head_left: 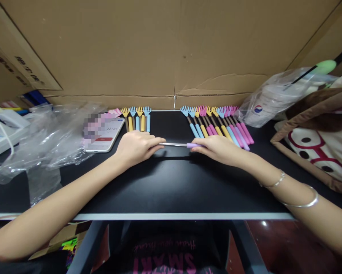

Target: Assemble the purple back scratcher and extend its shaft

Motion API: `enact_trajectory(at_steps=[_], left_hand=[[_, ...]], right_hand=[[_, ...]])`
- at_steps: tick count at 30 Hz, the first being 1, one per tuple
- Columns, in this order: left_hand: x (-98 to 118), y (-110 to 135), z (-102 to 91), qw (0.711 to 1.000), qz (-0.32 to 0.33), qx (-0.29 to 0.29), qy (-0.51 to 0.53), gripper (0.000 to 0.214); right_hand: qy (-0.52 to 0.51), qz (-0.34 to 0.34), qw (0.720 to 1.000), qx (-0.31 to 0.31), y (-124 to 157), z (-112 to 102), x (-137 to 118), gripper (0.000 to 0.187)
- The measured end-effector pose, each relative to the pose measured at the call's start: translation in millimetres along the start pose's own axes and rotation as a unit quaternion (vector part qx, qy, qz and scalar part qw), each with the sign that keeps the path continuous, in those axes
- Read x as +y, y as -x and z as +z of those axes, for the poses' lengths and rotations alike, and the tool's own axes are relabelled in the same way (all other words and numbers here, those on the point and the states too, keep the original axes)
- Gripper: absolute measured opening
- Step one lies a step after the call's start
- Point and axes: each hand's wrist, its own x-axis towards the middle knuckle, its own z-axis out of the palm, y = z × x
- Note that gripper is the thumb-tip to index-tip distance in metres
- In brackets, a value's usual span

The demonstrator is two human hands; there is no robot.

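Two hands close on 1 thin rod [175, 144]: the L hand [139, 147] pinches the metal shaft [180, 145] btwn thumb & fingers, the R hand [218, 149] likewise grips the purple handle [194, 145]. The rod appears held above the table [173, 186], judging by the shadow [176, 158] below the grip; holding both ends prob. keeps it level & steady. Long axis runs L–R, approx. parallel to the table's near edge [185, 216]; handle points R, shaft L. The shaft's L tip is hidden in the fist, so can't tell how it ends. Just beyond the L hand lie 4 scratchers [142, 123], yellow & blue; beyond the R hand, a longer row [225, 131], mixed colours. Both sets lie w/ claws away from the grip, handles toward it, apparently for neatness & easy reach. L of the grip: phone [113, 133] & clear plastic [53, 137]; R of it: bagged cup [269, 106] & cloth bag [330, 140].
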Motion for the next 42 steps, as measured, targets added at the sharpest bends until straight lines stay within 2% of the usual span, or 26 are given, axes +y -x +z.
enact_trajectory(at_steps=[3, 6, 12, 17, 19, 22, 25, 27, 30, 35, 42], left_hand=[[0, 0, -0.9, 1.0, 0.022, 0.016, -0.011, 0.034], [2, 0, -1.2, 1.0, 0.025, 0.006, -0.007, 0.034], [3, 1, 0.5, 0.999, -0.001, -0.033, 0.023, 0.039], [3, 0, -2.8, 0.993, -0.042, -0.084, 0.073, 0.043], [5, -2, -4.0, 0.981, -0.065, -0.128, 0.134, 0.041], [8, -5, -4.2, 0.938, -0.083, -0.198, 0.272, 0.039], [11, -6, -2.9, 0.909, -0.084, -0.219, 0.344, 0.039], [12, -6, -2.0, 0.915, -0.084, -0.205, 0.338, 0.036], [13, -3, -0.3, 0.943, -0.094, -0.17, 0.271, 0.035], [13, 1, 5.3, 0.986, -0.088, -0.053, 0.134, 0.035], [12, 3, 7.1, 0.995, -0.033, 0.061, 0.068, 0.031]], right_hand=[[-0.058, -0.008, 0.998, -0.029, -1, 1, 0, 0.035], [-0.043, -0.016, 0.999, -0.025, -2, 4, 0, 0.035], [0.114, -0.024, 0.989, 0.085, 0, 9, -2, 0.038], [0.157, -0.063, 0.971, 0.169, 1, 6, -3, 0.036], [0.164, -0.072, 0.967, 0.182, 2, 6, -3, 0.036], [0.178, -0.085, 0.964, 0.18, 2, 5, -3, 0.04], [0.193, -0.092, 0.96, 0.183, 3, 4, -3, 0.043], [0.201, -0.093, 0.957, 0.186, 2, 3, -3, 0.043], [0.206, -0.091, 0.956, 0.187, 2, 3, -3, 0.044], [0.198, -0.084, 0.956, 0.197, 2, 4, -3, 0.037], [0.197, -0.075, 0.959, 0.192, 2, 5, -5, 0.034]])
